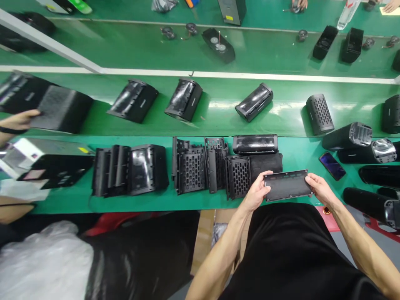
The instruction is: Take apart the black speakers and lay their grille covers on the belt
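I hold a flat black rectangular speaker panel by both ends, just over the near edge of the green bench. My left hand grips its left end with the thumb on top. My right hand pinches its right end. Directly behind the panel lie a black cloth and a black cylindrical speaker. To the left stand several black perforated grille shells lined up on edge.
More black speaker housings stand left of the grilles. Finished speakers ride the green conveyor behind. A phone and black tubes lie to the right. Another person's hand holds a housing at far left.
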A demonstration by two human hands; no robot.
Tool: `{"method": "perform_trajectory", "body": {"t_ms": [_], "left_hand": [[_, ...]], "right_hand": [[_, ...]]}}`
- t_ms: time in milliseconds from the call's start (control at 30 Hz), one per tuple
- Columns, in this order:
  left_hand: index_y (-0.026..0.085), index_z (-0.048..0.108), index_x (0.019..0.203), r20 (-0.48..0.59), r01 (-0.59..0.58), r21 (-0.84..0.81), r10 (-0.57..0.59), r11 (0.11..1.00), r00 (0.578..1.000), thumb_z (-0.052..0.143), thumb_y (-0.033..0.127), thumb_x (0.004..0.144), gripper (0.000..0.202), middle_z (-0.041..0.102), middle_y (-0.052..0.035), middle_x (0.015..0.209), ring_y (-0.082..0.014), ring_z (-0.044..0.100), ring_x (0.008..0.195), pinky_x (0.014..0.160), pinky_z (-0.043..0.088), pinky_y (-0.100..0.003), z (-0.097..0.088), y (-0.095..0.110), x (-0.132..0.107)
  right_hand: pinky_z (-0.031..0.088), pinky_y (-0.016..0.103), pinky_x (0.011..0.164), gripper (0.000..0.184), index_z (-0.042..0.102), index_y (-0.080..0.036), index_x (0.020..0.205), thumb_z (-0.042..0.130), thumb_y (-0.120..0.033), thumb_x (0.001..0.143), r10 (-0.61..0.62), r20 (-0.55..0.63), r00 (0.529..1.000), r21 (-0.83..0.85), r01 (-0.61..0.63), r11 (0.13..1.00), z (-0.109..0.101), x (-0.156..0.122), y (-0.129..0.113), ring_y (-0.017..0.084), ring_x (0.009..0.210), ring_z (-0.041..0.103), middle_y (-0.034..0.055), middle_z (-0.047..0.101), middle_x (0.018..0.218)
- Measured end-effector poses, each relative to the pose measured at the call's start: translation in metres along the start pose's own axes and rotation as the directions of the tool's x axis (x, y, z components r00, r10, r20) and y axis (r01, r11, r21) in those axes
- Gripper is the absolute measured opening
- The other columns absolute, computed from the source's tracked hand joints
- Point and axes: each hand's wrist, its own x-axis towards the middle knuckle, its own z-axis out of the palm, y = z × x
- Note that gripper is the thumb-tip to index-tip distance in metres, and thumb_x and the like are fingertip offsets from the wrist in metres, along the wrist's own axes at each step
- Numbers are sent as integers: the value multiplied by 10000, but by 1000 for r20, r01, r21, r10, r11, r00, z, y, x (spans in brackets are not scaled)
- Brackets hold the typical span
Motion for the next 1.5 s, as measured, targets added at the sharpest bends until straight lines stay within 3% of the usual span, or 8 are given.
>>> {"method": "perform_trajectory", "body": {"t_ms": [200, 467, 600, 733, 967, 1133, 1267, 1500], "left_hand": [[170, 705, 1246, 164, 182, -233, -146, 955, 976, 759, 647, 886, 600, 765, -105, 1084, -229, 729, 871, 787, 562, -325, -16, 17, 6], [40, 648, 1394, 465, 541, -284, -380, 792, 800, 486, 733, 1001, 813, 791, -249, 1149, -376, 778, 926, 915, 568, -527, -17, 30, 25], [32, 668, 1378, 395, 393, -426, -223, 815, 891, 530, 785, 939, 883, 773, -281, 1194, -406, 774, 930, 801, 599, -520, -29, 44, 10], [-9, 688, 1331, 339, 218, -541, -26, 812, 941, 478, 835, 937, 954, 783, -255, 1067, -349, 773, 849, 723, 609, -423, -42, 61, -8], [59, 663, 1401, 141, 23, -660, 93, 751, 986, 457, 845, 945, 932, 766, -204, 1101, -285, 757, 875, 771, 631, -368, -55, 72, -29], [79, 660, 1391, 79, -11, -630, 78, 776, 994, 572, 779, 922, 847, 747, -195, 1115, -291, 730, 899, 729, 640, -367, -53, 80, -19], [125, 648, 1401, 86, -56, -583, 130, 811, 988, 668, 792, 840, 872, 742, -175, 1083, -284, 712, 821, 613, 617, -359, -42, 87, -4], [132, 704, 1316, 86, -121, -501, 188, 857, 978, 672, 849, 806, 881, 757, -165, 1023, -261, 687, 782, 623, 596, -353, -18, 98, 10]], "right_hand": [[347, 224, 455, 597, 567, -217, 765, 916, -697, 700, 40, 121, 992, -3, -39, 999, 1, 10, -28, 85, 474, 411, -65, 501, 590], [429, 206, 495, 471, 660, -186, 832, 942, -557, 764, 206, 456, 866, -337, -46, 940, 41, 89, -105, 100, 533, 560, -32, 641, 653], [549, 249, 553, 460, 658, -184, 926, 907, -558, 825, 27, 143, 989, -241, 9, 970, 86, 179, -148, 157, 645, 662, 38, 717, 766], [624, 319, 744, 506, 626, -161, 1153, 886, -495, 875, 72, -269, 960, 0, -75, 997, 150, 276, -174, 186, 799, 678, 57, 718, 912], [615, 268, 754, 474, 581, -127, 1292, 810, -378, 961, 71, -358, 931, 139, -22, 990, 207, 346, -176, 135, 754, 654, -11, 726, 876], [646, 334, 813, 327, 666, -156, 1130, 780, -419, 970, 74, -216, 974, 323, -1, 947, 168, 310, -172, 168, 741, 679, -12, 708, 749], [655, 384, 872, 312, 686, -180, 1076, 814, -413, 914, -95, -43, 995, 392, 105, 914, 119, 224, -171, 255, 921, 753, 50, 770, 835], [622, 553, 830, 941, 677, -215, 1272, 554, -985, 745, -261, 104, 960, 313, 218, 925, 38, 50, -153, 401, 1153, 715, 178, 747, 1253]]}}
